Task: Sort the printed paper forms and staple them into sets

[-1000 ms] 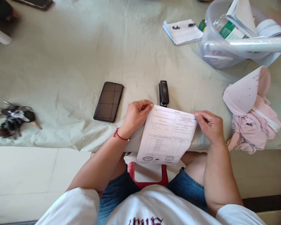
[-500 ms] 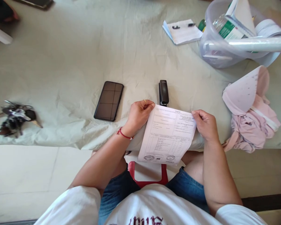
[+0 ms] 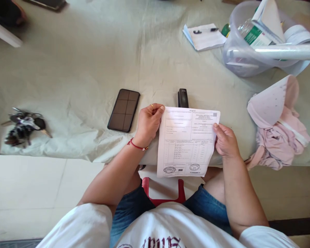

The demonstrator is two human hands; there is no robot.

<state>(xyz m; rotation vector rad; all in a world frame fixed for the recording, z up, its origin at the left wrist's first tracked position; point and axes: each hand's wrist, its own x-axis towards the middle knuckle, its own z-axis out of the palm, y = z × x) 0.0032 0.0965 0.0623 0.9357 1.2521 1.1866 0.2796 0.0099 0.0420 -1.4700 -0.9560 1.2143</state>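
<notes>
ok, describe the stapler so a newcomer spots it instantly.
On the table draped in pale grey-green cloth, look just beyond the printed white paper form held in both hands. The small black stapler pokes out above its top edge, narrower and thicker than the flat black smartphone lying leftward.

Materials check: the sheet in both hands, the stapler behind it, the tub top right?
Printed form, held by the left hand and right hand: thin matte white paper, it seems; it bends over the table edge and carries printed tables and stamps. Stapler: black, faintly glossy, probably plastic over metal; mostly hidden. Tub: translucent plastic, contents show through its wall.
</notes>
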